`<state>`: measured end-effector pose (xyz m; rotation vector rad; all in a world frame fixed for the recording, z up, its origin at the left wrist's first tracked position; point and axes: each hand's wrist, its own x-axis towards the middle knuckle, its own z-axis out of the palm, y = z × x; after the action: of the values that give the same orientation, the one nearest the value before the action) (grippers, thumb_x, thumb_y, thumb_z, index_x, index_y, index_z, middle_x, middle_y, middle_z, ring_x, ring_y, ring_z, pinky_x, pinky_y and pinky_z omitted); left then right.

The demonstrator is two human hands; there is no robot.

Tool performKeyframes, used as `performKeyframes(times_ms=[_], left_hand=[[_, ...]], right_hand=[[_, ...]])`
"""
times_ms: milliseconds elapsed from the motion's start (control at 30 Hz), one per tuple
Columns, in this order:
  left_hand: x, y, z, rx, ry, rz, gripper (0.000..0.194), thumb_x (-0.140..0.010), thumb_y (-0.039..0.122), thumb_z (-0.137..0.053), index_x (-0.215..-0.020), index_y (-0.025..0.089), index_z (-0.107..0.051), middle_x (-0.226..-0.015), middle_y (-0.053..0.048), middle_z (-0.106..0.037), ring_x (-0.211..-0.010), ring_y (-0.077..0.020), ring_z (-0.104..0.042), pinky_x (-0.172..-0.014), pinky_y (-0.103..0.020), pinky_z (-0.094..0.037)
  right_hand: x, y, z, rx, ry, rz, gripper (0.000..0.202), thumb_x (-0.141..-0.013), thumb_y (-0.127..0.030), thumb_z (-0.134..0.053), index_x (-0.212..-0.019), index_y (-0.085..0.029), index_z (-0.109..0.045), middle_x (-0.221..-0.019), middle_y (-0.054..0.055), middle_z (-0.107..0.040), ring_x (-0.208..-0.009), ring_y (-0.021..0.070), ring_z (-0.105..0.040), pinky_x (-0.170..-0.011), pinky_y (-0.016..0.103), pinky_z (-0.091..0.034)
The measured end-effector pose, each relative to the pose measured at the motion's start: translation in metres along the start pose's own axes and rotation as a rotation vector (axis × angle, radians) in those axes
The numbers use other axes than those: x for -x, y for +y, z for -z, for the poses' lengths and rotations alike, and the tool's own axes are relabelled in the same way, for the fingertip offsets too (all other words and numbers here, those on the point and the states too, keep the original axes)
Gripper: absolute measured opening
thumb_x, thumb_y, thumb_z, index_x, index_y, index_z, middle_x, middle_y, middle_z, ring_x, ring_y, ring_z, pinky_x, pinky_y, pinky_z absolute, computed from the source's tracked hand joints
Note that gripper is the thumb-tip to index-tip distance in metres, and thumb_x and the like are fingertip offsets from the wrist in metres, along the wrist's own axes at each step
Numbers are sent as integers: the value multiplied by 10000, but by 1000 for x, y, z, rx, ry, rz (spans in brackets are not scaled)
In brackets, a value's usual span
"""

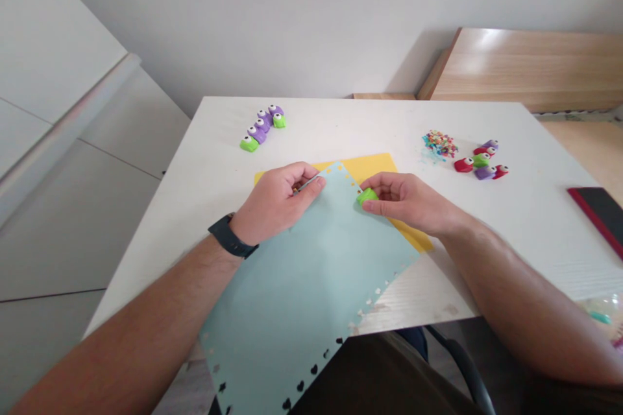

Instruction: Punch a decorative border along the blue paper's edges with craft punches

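Observation:
A light blue sheet of paper lies at a slant in front of me, its lower part hanging past the table's front edge. Small hearts, stars and other shapes are cut along its borders. My left hand, with a dark watch on the wrist, pinches the sheet's upper left edge, thumb on top and fingers partly hidden beneath. My right hand grips a small green craft punch at the upper right edge, beside cut-outs near the corner. Under the blue sheet, a yellow sheet of paper shows.
More craft punches in purple and green stand at the back left. Red, green and purple craft punches sit at the right, near a pile of coloured paper bits. A black-and-red flat object lies at the table's right edge.

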<state>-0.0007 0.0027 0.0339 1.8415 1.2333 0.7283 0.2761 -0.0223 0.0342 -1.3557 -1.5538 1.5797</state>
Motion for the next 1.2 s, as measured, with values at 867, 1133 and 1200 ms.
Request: performKeyframes(times_ms=[867,1133,1200], left_hand=[[0,0,-2,10,-7,-21,503,-929,592,-713,-1245,206,-657,-1100,-59,-767,-909,-198,-714,-812,-314,-584],[-4,23,-14,-423,66,-469,777,-849,585,-823,-1471,198,-561,-1526,-163,-584,-1456,-346,-503,-1237,-536,-387],[-8,29,-19,-488,-13,-502,763,-819,636,-834,-1414,206,-624,-1525,-161,-596,-1472,-381,-481,-1241,-576,-351]], right_hand=[[-2,3,-11,115,45,61,336,-841,-426,-813,-1064,-211,-682,-806,-4,-631,-689,145,-530,-598,297,-423],[-2,5,-13,259,79,147,281,-865,-378,-770,-1068,-204,-683,-759,-29,-597,-664,133,-507,-599,294,-408],[-1,3,-15,280,88,149,278,-851,-347,-766,-1070,-198,-680,-764,-30,-602,-663,132,-511,-607,298,-413]])
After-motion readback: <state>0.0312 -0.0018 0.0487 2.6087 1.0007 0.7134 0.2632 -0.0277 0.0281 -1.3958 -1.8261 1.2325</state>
